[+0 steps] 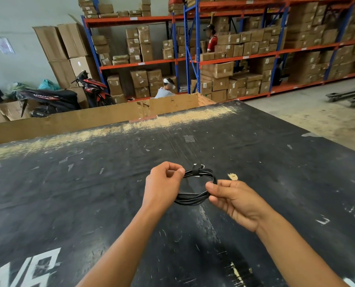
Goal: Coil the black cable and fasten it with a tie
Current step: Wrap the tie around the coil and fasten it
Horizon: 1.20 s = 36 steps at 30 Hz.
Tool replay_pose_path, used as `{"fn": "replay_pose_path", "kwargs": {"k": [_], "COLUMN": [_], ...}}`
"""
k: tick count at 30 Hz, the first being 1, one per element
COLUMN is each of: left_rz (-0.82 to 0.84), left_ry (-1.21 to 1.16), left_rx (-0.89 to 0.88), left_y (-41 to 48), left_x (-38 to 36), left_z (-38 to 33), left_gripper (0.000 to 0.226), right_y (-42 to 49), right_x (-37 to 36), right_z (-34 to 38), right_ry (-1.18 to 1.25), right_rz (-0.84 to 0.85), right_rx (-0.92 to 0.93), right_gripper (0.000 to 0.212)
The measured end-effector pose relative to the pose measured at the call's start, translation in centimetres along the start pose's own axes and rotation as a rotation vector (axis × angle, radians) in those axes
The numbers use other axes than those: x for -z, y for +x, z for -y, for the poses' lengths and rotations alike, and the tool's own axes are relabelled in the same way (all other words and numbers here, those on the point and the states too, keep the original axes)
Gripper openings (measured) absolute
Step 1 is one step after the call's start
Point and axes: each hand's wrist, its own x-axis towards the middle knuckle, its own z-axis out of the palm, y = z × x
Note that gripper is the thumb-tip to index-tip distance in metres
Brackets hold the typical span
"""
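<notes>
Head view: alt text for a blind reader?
Two hands hold a coiled black cable over a black table: the left hand pinches its left side, the right hand its right side. A black tie wraps the coil's far edge; shelves of cardboard boxes stand behind.

2 forearms stretched forward; left hand (163, 183) and right hand (234, 200) each pinch cable (193, 198), fingers curled.

cable (193, 198): matt blk | tie (196, 170): blk cloth-like | table (89, 193): matt blk, scuffed
</notes>
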Motion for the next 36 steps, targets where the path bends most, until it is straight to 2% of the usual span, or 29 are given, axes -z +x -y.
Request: {"fn": "replay_pose_path", "kwargs": {"k": [2, 5, 7, 8, 10, 12, 16, 17, 19, 21, 22, 24, 27, 30, 33, 36], "left_rz": [-0.047, 0.172, 0.254, 0.275, 0.317, 0.384, 0.552, 0.547, 0.525, 0.543, 0.557, 0.573, 0.616, 0.705, 0.744, 0.677], "left_ry": [0.252, 0.519, 0.797, 0.868, 0.866, 0.750, 0.514, 0.456, 0.352, 0.278, 0.239, 0.167, 0.114, 0.134, 0.123, 0.098], "left_rx": [-0.305, -0.749, -0.899, -0.912, -0.892, -0.821, -0.473, -0.408, -0.265, -0.111, -0.043, 0.048, 0.091, 0.089, 0.086, 0.013], "left_y": [-0.9, -2.6, -3.0, -3.1, -2.7, -2.6, -2.2, -2.0, -1.2, -0.5, -0.2, 0.3, 0.7, 0.6, 0.4, 0.4], "left_x": [0.5, 1.3, 1.6, 1.6, 1.7, 1.5, 0.9, 0.9, 1.0, 1.3, 1.3, 1.5, 1.6, 1.9, 2.1, 2.3], "left_z": [0.1, 0.5, 1.1, 1.1, 0.8, 0.2, -0.3, -0.5, -1.0, -1.4, -1.5, -1.6, -2.0, -2.5, -2.3, -1.4], "left_gripper": [0.010, 0.037, 0.048, 0.049, 0.046, 0.037, 0.027, 0.029, 0.035, 0.039, 0.040, 0.040, 0.039, 0.039, 0.040, 0.031], "right_y": [0.1, 0.1, 0.1, 0.1, 0.1, 0.2, 0.4, 0.3, -0.2, -0.6, -0.8, -1.2, -1.6, -1.7, -1.1, -0.2], "right_x": [0.2, 0.7, 0.9, 0.8, 0.6, 0.5, 0.6, 0.6, 0.8, 1.2, 1.3, 0.8, -0.2, -0.7, -0.7, -0.7], "right_z": [0.3, 0.8, 0.9, 0.9, 0.6, 0.4, 0.5, 0.5, 0.4, 0.3, 0.3, 0.4, 0.1, -0.3, -0.7, -1.2], "right_ry": [0.047, 0.143, 0.184, 0.208, 0.256, 0.286, 0.234, 0.081, -0.433, -0.820, -0.895, -0.892, -0.851, -0.920, -0.875, -0.907], "right_rz": [-0.015, -0.053, -0.097, -0.110, -0.121, -0.131, -0.160, -0.179, -0.273, -0.392, -0.403, -0.299, -0.068, 0.017, -0.039, -0.168], "right_rx": [-0.011, -0.030, -0.069, -0.096, -0.144, -0.167, -0.201, -0.212, -0.208, -0.065, 0.054, 0.257, 0.372, 0.443, 0.470, 0.513], "right_gripper": [0.014, 0.007, 0.007, 0.007, 0.013, 0.021, 0.030, 0.033, 0.045, 0.047, 0.040, 0.016, 0.026, 0.021, 0.026, 0.025]}}
